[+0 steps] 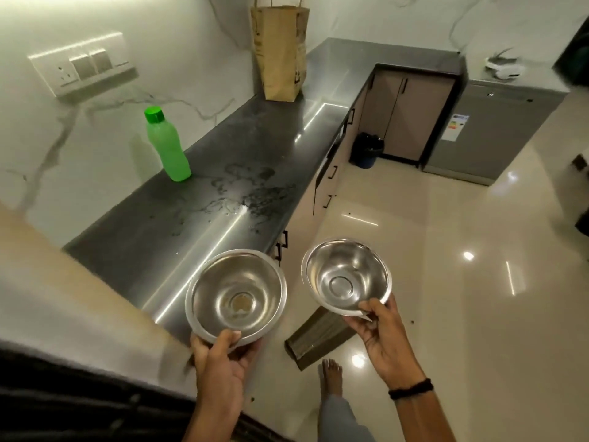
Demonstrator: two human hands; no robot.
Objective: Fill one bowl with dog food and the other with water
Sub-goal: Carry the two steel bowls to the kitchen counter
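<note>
Presently, thumb and fingers of the left hand [220,358] grip the near rim of the left bowl [236,291], lower centre. The right hand [384,336] pinches the rim of the right bowl [347,277] beside it. A green bottle [167,145] stands upper left on the countertop [255,138], and a paper bag [280,52] stands upper centre.

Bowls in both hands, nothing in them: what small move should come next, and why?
Probably set both down on the counter. The left hand grips the left bowl by its rim, the right hand the right bowl, so neither is free for the bottle or the bag standing there.
</note>
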